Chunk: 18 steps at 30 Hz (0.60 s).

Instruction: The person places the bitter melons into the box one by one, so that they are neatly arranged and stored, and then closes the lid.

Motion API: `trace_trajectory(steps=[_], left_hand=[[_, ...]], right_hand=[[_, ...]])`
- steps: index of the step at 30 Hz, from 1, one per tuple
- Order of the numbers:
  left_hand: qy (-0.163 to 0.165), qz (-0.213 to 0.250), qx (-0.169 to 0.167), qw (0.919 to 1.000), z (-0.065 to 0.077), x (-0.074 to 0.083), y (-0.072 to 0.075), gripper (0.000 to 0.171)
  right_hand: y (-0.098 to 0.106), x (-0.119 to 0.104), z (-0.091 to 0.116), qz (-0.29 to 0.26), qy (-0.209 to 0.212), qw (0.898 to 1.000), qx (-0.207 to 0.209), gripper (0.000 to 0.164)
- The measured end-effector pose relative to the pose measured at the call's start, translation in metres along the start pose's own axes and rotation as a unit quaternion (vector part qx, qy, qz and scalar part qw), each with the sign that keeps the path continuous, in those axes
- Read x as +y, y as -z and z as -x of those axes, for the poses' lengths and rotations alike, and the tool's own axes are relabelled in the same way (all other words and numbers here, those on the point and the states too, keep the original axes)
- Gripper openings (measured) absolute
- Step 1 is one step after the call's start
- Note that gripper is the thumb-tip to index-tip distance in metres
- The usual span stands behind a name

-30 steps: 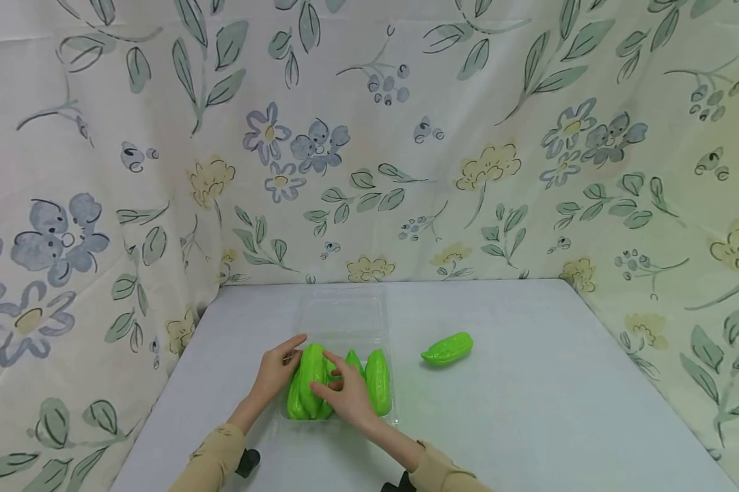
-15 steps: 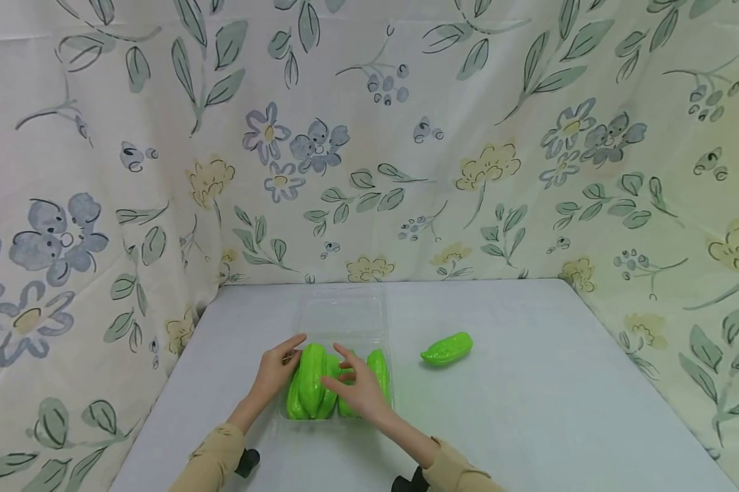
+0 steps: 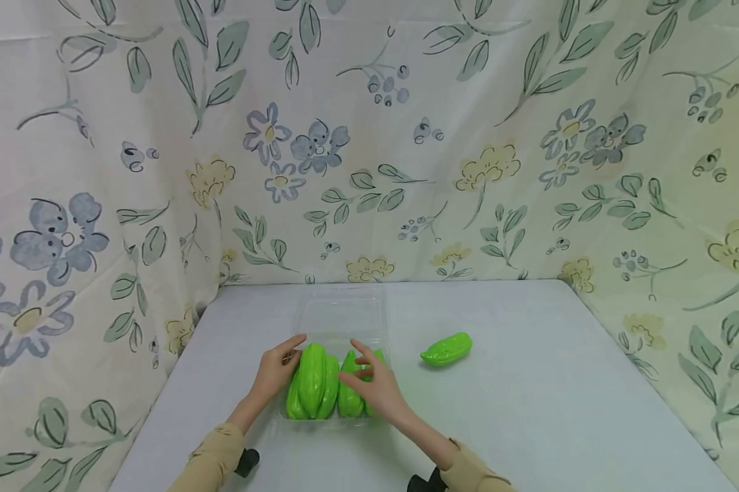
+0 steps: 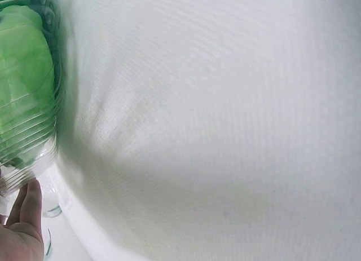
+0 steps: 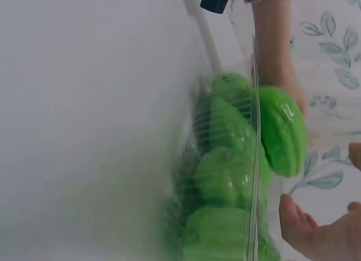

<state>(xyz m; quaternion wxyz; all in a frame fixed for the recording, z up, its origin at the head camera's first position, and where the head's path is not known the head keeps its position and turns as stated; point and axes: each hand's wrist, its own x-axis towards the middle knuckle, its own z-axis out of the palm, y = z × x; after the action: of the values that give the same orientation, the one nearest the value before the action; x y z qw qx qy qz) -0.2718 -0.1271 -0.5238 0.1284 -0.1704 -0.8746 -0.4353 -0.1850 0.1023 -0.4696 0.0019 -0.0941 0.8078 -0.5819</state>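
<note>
Several bright green, ridged bitter melons lie in a clear plastic clamshell box [image 3: 345, 423]. One bitter melon [image 3: 311, 380] sits raised on the left group; in the right wrist view this bitter melon [image 5: 281, 130] stands above the rim. My left hand [image 3: 275, 369] is at the box's left side, and in the left wrist view the left hand's [image 4: 22, 230] rather straight fingers touch its ribbed corner. My right hand [image 3: 377, 386] hovers over the right-hand melons, thumb and fingers spread with nothing between them. It partly hides the rightmost bitter melon [image 3: 379, 356].
A single bitter melon [image 3: 447, 349] lies on the white table [image 3: 529, 396] right of the box. The box's clear lid [image 3: 342, 311] is folded back behind it. A floral cloth [image 3: 369, 157] hangs along the back and sides.
My right hand has left the raised bitter melon on the left and moved right, over the other melons in the box. My left hand has stayed at the box's left side.
</note>
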Motion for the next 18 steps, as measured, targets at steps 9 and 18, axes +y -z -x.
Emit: trace_trajectory(steps=[9,18], left_hand=[[-0.001,-0.001,0.002,1.0000,0.000,-0.002,-0.001,0.035],[-0.002,-0.002,0.001,1.0000,0.000,-0.003,-0.001,0.035]], right_hand=[[0.015,0.006,0.004,0.015,-0.009,0.999,0.030,0.064],[0.027,0.017,0.009,0.014,-0.015,0.998,0.056,0.063]])
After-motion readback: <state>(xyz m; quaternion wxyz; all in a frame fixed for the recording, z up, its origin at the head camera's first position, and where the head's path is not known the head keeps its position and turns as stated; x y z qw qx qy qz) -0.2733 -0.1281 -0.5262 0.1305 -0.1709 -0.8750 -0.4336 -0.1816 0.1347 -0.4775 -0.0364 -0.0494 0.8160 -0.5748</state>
